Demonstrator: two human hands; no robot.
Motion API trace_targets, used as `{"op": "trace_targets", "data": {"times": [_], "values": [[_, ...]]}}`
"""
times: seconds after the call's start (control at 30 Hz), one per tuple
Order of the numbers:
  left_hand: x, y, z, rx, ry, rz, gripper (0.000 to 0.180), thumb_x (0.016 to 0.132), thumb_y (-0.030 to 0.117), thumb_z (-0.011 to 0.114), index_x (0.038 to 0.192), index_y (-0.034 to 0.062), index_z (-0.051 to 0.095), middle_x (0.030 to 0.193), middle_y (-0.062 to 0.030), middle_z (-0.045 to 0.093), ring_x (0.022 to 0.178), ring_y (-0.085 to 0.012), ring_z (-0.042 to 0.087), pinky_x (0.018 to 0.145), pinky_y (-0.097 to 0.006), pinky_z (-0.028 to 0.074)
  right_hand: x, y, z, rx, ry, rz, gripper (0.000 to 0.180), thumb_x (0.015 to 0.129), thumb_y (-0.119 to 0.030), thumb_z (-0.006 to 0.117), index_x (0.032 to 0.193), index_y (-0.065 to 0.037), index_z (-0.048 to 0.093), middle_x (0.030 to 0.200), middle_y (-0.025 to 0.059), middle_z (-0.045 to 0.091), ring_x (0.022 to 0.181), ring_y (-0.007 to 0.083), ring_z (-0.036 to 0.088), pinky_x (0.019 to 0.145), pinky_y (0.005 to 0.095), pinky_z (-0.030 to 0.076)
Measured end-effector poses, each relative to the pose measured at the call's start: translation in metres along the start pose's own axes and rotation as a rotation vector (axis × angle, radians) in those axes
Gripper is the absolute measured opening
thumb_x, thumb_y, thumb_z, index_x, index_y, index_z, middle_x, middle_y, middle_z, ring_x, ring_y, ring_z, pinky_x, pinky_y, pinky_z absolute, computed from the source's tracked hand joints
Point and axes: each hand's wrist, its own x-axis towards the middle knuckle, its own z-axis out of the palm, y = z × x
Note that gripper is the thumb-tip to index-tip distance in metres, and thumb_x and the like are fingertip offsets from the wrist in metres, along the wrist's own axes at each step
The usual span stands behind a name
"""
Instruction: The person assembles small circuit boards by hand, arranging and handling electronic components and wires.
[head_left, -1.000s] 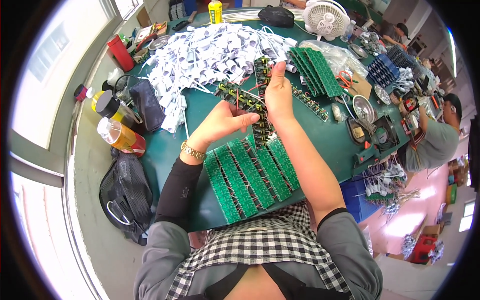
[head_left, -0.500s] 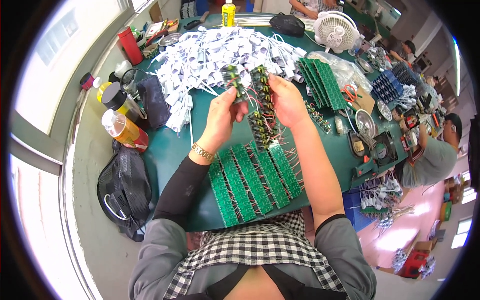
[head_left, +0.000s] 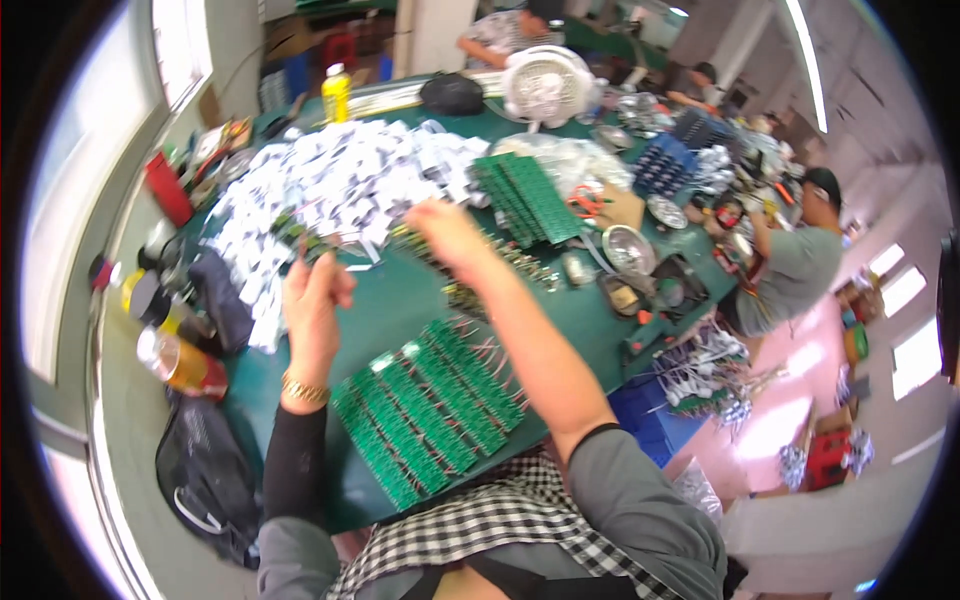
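My left hand pinches a short piece of circuit board with dark and yellow-green parts on it, raised over the green table. A longer circuit board strip, set with dark components, is in my right hand, to the right of the first piece. Motion blurs both pieces, and the right fingertips partly hide the strip. Closer to me lie several green circuit board panels side by side, with thin wires at their edges. Beyond my hands spreads a big pile of white lamp sockets with leads.
Stacked green boards stand at the right, near orange-handled scissors and a metal bowl. Bottles and a black bag line the left side. A white fan stands at the back; a co-worker sits at right.
The view has swung right. My hands have moved apart: the left with the short piece, the right with the longer strip, which now lies more slanted.
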Motion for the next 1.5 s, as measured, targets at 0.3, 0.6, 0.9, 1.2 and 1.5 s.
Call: {"op": "trace_targets", "data": {"times": [0.3, 0.6, 0.9, 1.2, 1.5], "values": [[-0.01, 0.024, 0.027, -0.088, -0.065, 0.04, 0.023, 0.09, 0.014, 0.05, 0.108, -0.0015, 0.053, 0.062, -0.0079, 0.059, 0.041, -0.0097, 0.047, 0.039, -0.019, 0.035, 0.071, 0.073, 0.101, -0.266, 0.146, -0.307, 0.012, 0.067, -0.013, 0.059, 0.073, -0.002, 0.061, 0.079, 0.0206, 0.061, 0.079, 0.0341, 0.06, 0.07, 0.041, 0.047], [-0.003, 0.033, -0.001, -0.263, -0.175, -0.097, 0.015, 0.089, 0.015, 0.047, 0.082, 0.0021, 0.05, 0.052, -0.0054, 0.049, 0.036, -0.0109, 0.04, 0.036, -0.021, 0.031, -0.021, -0.009, 0.07, 0.497, -0.834, -0.224, 0.06, 0.075, -0.017, 0.062, 0.127, 0.0, 0.038, 0.094, 0.0058, 0.057, 0.082, 0.0127, 0.056, 0.08, 0.0281, 0.043], [-0.015, 0.04, 0.016, 0.047, -0.171, -0.104, 0.011, 0.086, 0.012, 0.05, 0.088, 0.0011, 0.052, 0.053, 0.0007, 0.046, 0.035, -0.0053, 0.036, 0.03, -0.02, 0.026, -0.051, -0.04, 0.059, 0.471, -0.636, -0.064, 0.097, 0.069, -0.032, 0.078, 0.139, -0.002, 0.018, 0.114, 0.0053, 0.048, 0.103, 0.0148, 0.049, 0.09, 0.03, 0.041], [-0.031, 0.042, 0.023, 0.11, -0.379, -0.028, 0.014, 0.091, 0.012, 0.048, 0.088, -0.0016, 0.051, 0.055, -0.0032, 0.05, 0.037, -0.0096, 0.044, 0.033, -0.021, 0.034, -0.062, -0.051, 0.054, 0.846, -0.456, -0.305, 0.062, 0.077, -0.001, 0.062, 0.132, -0.006, 0.036, 0.117, 0.0068, 0.05, 0.1, 0.013, 0.052, 0.082, 0.0279, 0.047], [-0.035, 0.051, 0.03, 0.211, -0.448, -0.077, 0.021, 0.091, 0.01, 0.046, 0.073, -0.0009, 0.051, 0.052, -0.0037, 0.05, 0.038, -0.0118, 0.049, 0.034, -0.022, 0.037, -0.06, -0.06, 0.033, 0.404, -0.339, -0.453, 0.051, 0.074, -0.004, 0.067, 0.121, -0.006, 0.051, 0.106, 0.0027, 0.054, 0.096, 0.0115, 0.052, 0.088, 0.0282, 0.042]]}}
